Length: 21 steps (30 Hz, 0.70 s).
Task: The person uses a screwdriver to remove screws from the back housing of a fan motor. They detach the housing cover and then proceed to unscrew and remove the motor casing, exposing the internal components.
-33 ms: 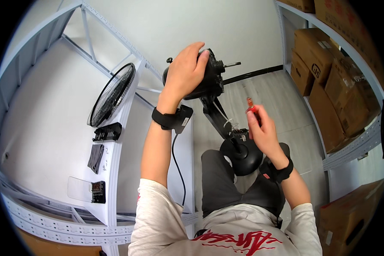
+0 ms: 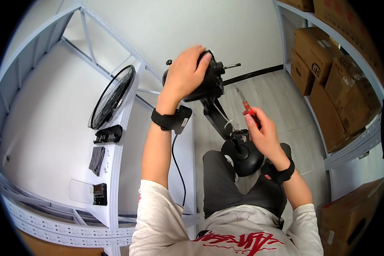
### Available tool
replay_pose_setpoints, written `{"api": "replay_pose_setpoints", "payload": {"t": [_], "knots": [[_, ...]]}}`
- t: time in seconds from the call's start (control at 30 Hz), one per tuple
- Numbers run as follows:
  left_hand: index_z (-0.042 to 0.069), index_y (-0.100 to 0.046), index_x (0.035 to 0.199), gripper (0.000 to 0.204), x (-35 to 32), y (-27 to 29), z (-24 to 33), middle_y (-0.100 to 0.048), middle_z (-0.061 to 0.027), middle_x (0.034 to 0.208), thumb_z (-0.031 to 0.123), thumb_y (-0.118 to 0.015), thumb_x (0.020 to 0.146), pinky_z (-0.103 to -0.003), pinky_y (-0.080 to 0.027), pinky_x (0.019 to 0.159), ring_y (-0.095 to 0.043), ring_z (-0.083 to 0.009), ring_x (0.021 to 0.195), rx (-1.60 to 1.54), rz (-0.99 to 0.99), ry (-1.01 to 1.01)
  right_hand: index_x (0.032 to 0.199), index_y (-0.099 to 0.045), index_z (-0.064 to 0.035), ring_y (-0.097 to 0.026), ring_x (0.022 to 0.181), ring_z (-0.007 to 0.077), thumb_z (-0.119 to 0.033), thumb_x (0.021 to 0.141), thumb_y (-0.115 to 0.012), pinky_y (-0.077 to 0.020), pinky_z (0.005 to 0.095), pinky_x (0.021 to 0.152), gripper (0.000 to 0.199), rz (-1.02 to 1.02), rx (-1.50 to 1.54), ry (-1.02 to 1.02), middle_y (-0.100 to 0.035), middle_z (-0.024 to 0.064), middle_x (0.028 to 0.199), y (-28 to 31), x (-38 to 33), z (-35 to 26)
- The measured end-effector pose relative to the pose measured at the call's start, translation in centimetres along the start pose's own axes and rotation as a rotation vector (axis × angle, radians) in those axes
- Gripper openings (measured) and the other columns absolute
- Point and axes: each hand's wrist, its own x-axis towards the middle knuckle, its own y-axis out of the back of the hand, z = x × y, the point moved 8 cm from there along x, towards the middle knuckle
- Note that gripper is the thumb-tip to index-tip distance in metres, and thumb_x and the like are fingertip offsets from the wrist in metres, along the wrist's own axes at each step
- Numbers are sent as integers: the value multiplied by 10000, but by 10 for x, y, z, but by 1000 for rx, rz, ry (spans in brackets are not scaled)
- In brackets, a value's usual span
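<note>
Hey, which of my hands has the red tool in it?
Your right hand: its fingers are closed around the red-handled screwdriver. Your left hand is curled over the black fan head instead.

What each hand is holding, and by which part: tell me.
The right hand holds a screwdriver by its red-and-black handle. The left hand lies over the black fan head; whether it grips cannot be told.
</note>
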Motion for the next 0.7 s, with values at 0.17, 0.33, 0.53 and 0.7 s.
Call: {"api": "replay_pose_setpoints", "payload": {"t": [0.17, 0.33, 0.53, 0.7], "knots": [[18, -549, 1370, 709, 1, -7, -1, -628, -205, 1293, 426, -766, 833, -406, -475, 1020, -612, -363, 1181, -45, -281, -87, 1167, -670, -33, -539, 584, 216, -238, 989, -639, -443, 330, 568, 274, 39, -208, 52, -622, 123, 723, 1, 4, -26], [46, -505, 1438, 726, 4, -8, -17, -592, -186, 1366, 391, -760, 853, -399, -463, 1039, -586, -340, 1240, -175, -382, -98, 1148, -661, -26, -577, 584, 281, -208, 973, -643, -453, 362, 556, 253, 38, -262, 40, -633, 141, 709, -1, 5, -37], [48, -498, 1446, 675, 1, -17, -17, -625, -198, 1323, 394, -708, 905, -403, -474, 1012, -613, -356, 1193, -152, -332, -70, 1080, -649, -40, -590, 589, 284, -184, 976, -633, -452, 371, 545, 179, 112, -270, 78, -625, 133, 711, -5, 7, -27], [49, -500, 1445, 688, -1, -14, -19, -633, -200, 1304, 410, -712, 900, -399, -485, 991, -623, -356, 1172, -122, -306, -61, 1102, -668, -40, -591, 587, 277, -172, 963, -648, -454, 362, 540, 193, 121, -254, 127, -634, 127, 725, -11, 12, -28]]}}
